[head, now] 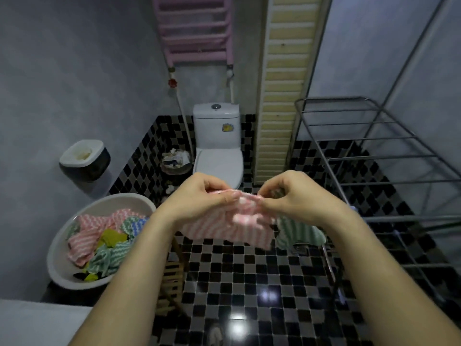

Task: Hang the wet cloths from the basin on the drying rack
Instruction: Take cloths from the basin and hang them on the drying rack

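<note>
Both hands pinch the top edge of a pink striped cloth (225, 228) at frame centre: left hand (202, 198), right hand (291, 196). More cloths fill the basin (62, 270) at eight o'clock; the drying rack (374, 151) stands at three o'clock, a green cloth (299, 232) just beside the pink one

Pink-and-white striped cloth (232, 228) in hand, possibly green-striped cloth (299, 232) beside it, white basin (62, 268), black-grey checkered floor (249, 283), pink radiator (197, 28)

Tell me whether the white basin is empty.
Not empty. The round white plastic basin holds a heap of pink, green, blue and yellow cloths.
</note>
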